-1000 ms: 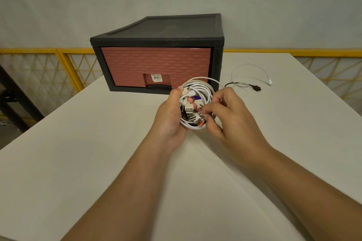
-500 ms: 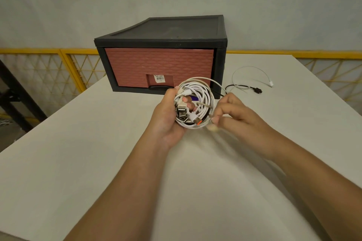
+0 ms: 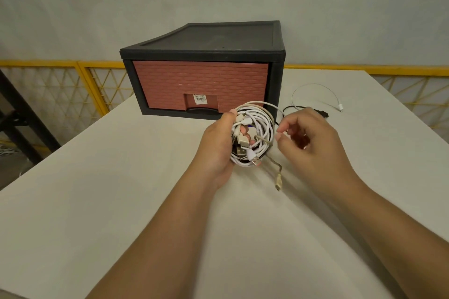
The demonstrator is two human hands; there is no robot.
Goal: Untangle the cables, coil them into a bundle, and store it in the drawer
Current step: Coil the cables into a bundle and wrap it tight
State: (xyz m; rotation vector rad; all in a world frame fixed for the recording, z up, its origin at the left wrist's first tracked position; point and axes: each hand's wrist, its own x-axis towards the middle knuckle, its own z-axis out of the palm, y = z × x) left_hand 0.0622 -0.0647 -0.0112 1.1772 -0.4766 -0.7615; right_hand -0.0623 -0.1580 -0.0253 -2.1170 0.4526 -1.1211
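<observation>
Left hand [image 3: 216, 148] grips bundle [image 3: 255, 133] | right hand [image 3: 308, 143] let go, loosely curled, empty, 3 o'clock | beige tail [image 3: 279, 178] dropped, 5 o'clock: needs retucking.

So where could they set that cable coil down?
Widest bare patch of the table: left of the left hand, from the drawer unit to the near edge. Crowded to the right of the unit, where a loose white cable and a black cable lie beyond the right hand.

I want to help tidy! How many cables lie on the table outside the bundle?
2. A thin white cable loops on the white table right of the black drawer box; a black cable beside it, partly behind the right hand. Others may be hidden.
</observation>
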